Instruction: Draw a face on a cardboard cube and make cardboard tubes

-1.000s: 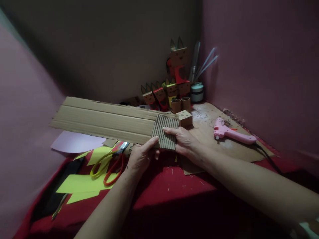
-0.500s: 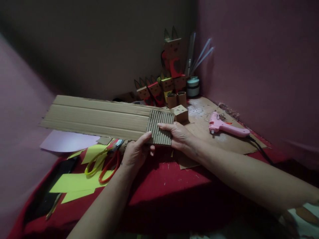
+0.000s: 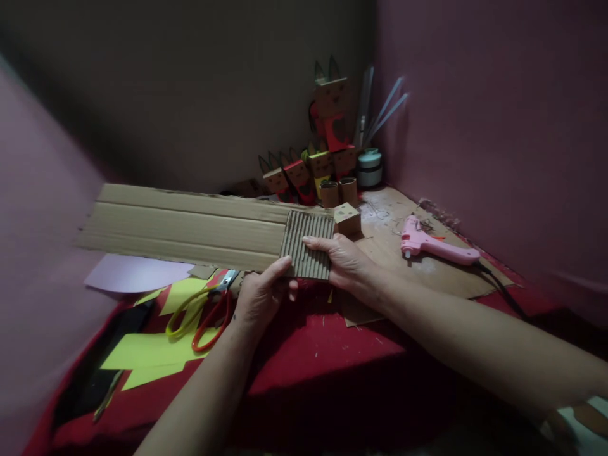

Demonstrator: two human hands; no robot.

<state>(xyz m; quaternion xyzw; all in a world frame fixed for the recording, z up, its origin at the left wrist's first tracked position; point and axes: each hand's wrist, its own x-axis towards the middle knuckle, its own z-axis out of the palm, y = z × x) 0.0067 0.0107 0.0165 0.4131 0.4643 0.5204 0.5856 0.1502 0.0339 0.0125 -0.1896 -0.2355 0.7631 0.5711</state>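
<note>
A long strip of cardboard [image 3: 190, 228] is held up over the table, reaching out to the left. On its right end lies a small square of corrugated cardboard [image 3: 299, 253] with the ridges showing. My left hand [image 3: 263, 291] grips the lower edge, its thumb on the square's lower left corner and its fingers mostly hidden beneath. From the right side my right hand [image 3: 349, 263] clasps the same end, thumb pressed across the ridges, other fingers out of sight behind. Scissors [image 3: 211, 316] with yellow and red handles lie just left of my left hand.
A pink glue gun [image 3: 434, 240] with a black cord rests on a cardboard sheet [image 3: 380, 247] at the right. Cardboard animal figures [image 3: 299, 174], tubes [image 3: 337, 192] and a small box [image 3: 346, 218] stand behind. Yellow paper [image 3: 142, 351] and a dark phone-like slab [image 3: 90, 380] lie left.
The view has shifted slightly. Both hands keep the same grip, and the cardboard square stays at the strip's right end.
</note>
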